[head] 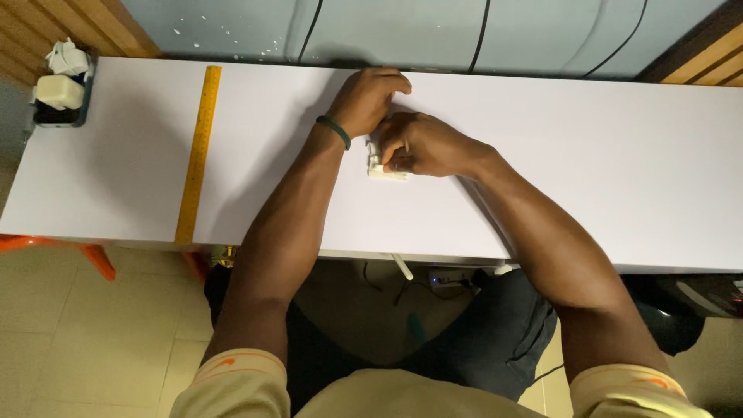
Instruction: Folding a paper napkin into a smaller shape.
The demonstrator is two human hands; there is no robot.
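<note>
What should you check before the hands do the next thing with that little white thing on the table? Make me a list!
1. Small white object lies on the white table, well back from the front edge: ok.
2. Right hand covers the object with its fingers on top: ok.
3. Whether the right hand really grips the object or only rests on it: cannot tell.
4. Left hand sits close beside the right hand; whether it touches the object: cannot tell.
5. Yellow ruler lies flat, apart from both hands: ok.
6. What the object is and its shape, mostly hidden by fingers: cannot tell.
</note>
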